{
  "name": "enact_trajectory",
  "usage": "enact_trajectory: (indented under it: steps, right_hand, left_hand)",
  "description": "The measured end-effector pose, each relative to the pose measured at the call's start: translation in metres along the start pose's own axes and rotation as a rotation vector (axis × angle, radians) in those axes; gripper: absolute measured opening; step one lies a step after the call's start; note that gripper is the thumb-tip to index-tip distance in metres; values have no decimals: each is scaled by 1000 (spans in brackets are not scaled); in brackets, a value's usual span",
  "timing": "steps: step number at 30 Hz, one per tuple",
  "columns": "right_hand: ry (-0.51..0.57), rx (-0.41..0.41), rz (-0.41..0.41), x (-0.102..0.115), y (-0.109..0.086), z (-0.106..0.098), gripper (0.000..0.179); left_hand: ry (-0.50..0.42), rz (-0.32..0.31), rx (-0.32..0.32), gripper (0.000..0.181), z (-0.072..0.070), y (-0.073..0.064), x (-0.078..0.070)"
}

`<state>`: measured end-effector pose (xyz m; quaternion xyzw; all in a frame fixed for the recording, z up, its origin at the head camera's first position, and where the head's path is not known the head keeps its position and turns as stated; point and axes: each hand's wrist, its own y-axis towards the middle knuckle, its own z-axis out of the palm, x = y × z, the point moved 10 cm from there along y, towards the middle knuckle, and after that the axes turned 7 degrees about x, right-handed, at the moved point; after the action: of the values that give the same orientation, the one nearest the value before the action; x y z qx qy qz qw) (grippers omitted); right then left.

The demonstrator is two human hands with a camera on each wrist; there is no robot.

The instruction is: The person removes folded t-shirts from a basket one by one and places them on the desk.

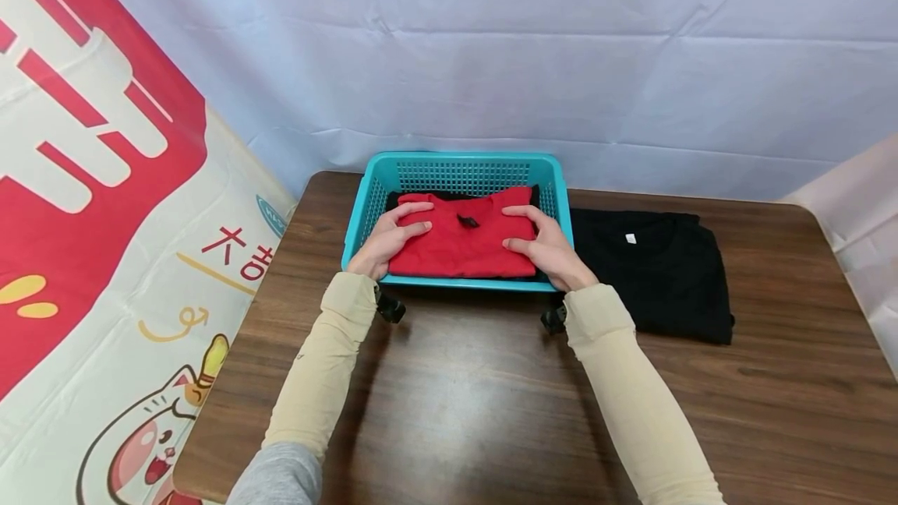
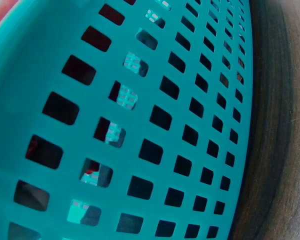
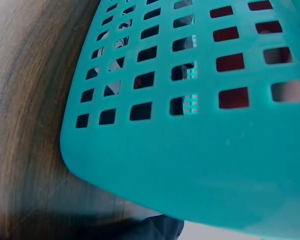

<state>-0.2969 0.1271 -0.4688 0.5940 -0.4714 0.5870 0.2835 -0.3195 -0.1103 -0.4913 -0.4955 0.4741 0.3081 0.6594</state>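
Observation:
A teal plastic basket point(image 1: 459, 163) stands at the far middle of the brown table point(image 1: 463, 396). In it lies a folded red shirt point(image 1: 466, 248) on top of something black. My left hand point(image 1: 390, 238) rests on the shirt's left side and my right hand point(image 1: 543, 246) on its right side, fingers and thumbs spread over the cloth. Both wrist views are filled by the basket's lattice wall point(image 2: 140, 125) point(image 3: 215, 150). Red cloth point(image 3: 230, 62) shows through the holes in the right wrist view. Neither hand appears in its own wrist view.
A folded black shirt point(image 1: 652, 271) lies on the table right of the basket, touching its side. A white sheet hangs behind the table and a red and cream banner point(image 1: 105, 217) stands along the left. Bare wood point(image 2: 285, 125) runs beside the basket.

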Motion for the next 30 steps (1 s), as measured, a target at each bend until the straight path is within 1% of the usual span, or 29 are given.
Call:
enact_trajectory:
  steps: [4,10,14,19,22,26,30]
  right_hand:
    - [-2,2,-12,1,0,-1,57]
    - [-34,4,-28,2,0,-2,56]
    - [-29,-2,-42,4,-1,-2,57]
    - [1,-2,-57,5,-2,-2,57]
    - [11,-5,-67,7,-3,-2,55]
    - [20,-21,-66,8,-4,-3,52]
    - [36,-42,-51,5,-5,-5,48]
  left_hand:
    - [-5,38,20,47,1,-1,-3]
    - [54,61,40,48,5,-1,-6]
    - [89,80,50,51,7,-2,-9]
    - [68,90,49,48,7,-3,-11]
    - [53,110,49,45,6,-4,-13]
    - [62,138,50,44,6,-4,-15]
    - [75,159,54,47,6,-5,-16]
